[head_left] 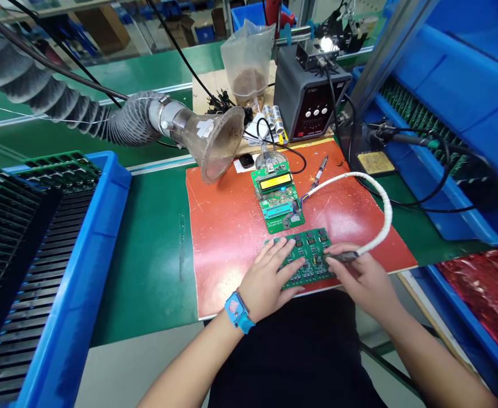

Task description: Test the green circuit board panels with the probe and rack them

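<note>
One circuit board [314, 262] beneath the left hand [269, 272]

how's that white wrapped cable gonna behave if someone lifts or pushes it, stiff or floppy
The white cable is probably springy rather than floppy, since it holds a wide, smooth arc without kinks. Pushing it may tug the board with the yellow display, where its coloured wires end, or nudge the tip held in the right hand.

2 hands [312, 272] at green circuit board [306, 279]; 1 yellow-lit display [275, 182] beyond.
</note>
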Demonstrator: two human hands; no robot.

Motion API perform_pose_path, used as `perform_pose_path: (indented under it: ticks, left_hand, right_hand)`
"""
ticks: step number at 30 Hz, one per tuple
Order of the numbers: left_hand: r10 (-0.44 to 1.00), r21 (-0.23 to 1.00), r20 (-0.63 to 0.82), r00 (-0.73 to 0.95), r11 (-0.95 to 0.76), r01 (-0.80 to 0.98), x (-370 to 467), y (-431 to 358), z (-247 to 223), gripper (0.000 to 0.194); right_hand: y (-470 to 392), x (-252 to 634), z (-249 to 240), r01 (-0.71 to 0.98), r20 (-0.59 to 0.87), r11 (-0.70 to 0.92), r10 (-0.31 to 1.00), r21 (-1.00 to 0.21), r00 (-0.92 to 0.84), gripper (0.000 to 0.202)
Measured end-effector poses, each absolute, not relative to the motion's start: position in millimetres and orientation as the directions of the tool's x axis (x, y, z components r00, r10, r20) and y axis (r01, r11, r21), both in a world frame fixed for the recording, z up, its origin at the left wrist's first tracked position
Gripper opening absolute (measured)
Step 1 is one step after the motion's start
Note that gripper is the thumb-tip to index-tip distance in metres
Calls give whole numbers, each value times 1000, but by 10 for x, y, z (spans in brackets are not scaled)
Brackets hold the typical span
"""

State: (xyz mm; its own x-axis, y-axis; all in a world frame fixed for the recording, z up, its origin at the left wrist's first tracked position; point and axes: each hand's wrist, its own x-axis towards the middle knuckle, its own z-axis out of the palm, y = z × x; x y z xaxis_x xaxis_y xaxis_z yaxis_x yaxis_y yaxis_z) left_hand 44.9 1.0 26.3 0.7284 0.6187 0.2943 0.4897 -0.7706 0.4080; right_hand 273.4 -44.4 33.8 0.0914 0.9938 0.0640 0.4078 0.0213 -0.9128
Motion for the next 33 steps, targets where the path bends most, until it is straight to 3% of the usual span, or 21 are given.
perform_pose_path:
  ticks: [7, 12, 15, 28, 33]
  left_hand:
    - [629, 368, 279, 725, -768, 525, 481, 9, 335, 52]
    - [639, 295, 202, 742, -762, 576, 589, 67, 456, 70]
    - [643, 277, 187, 742, -760, 589, 629, 97, 468, 67]
    - [676, 354, 233, 699, -729, 587, 634, 74, 399, 58]
    - [686, 428, 299, 663, -717, 549, 584, 57, 344, 69]
  right_hand:
    - [-451, 2729, 347, 405, 39, -13, 992, -914, 120, 16]
    - [-448, 2726, 339, 396, 58, 3, 990, -918, 127, 16]
    - [-447, 2728, 333, 397, 55, -2, 989, -918, 134, 16]
    - [-437, 2740, 336, 371, 38, -11, 991, -928, 125, 16]
    - [-447, 2702, 404, 380, 37, -24, 988, -925, 151, 17]
